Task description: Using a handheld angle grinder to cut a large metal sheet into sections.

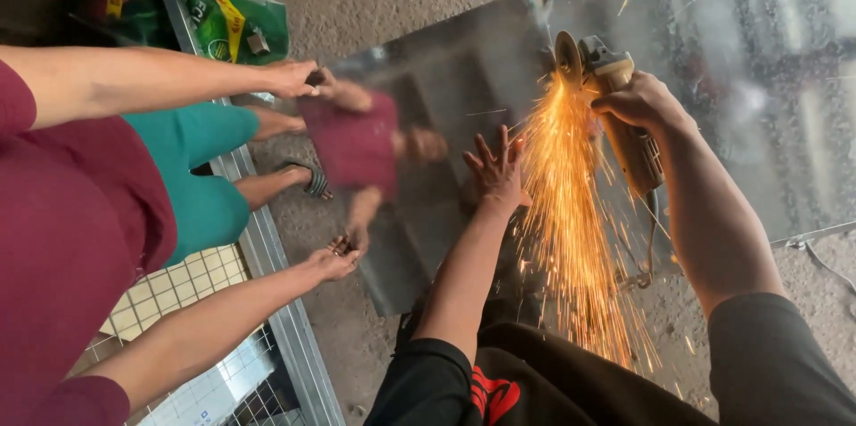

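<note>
A large shiny metal sheet (464, 87) lies tilted across the ground ahead of me. My right hand (640, 103) grips a tan angle grinder (615, 96) whose disc (566, 56) touches the sheet, throwing a stream of orange sparks (571, 221) toward me. My left hand (496, 169) presses flat on the sheet just left of the sparks, fingers spread. At the left a co-worker in a maroon shirt holds the sheet's edge with one hand (294, 78) at the top and the other hand (334, 258) lower down.
A metal frame with wire mesh (267, 301) stands at the lower left beside the co-worker. Green bags (236, 24) lie at the upper left on the concrete ground. The grinder's cable (651, 248) hangs by my right arm.
</note>
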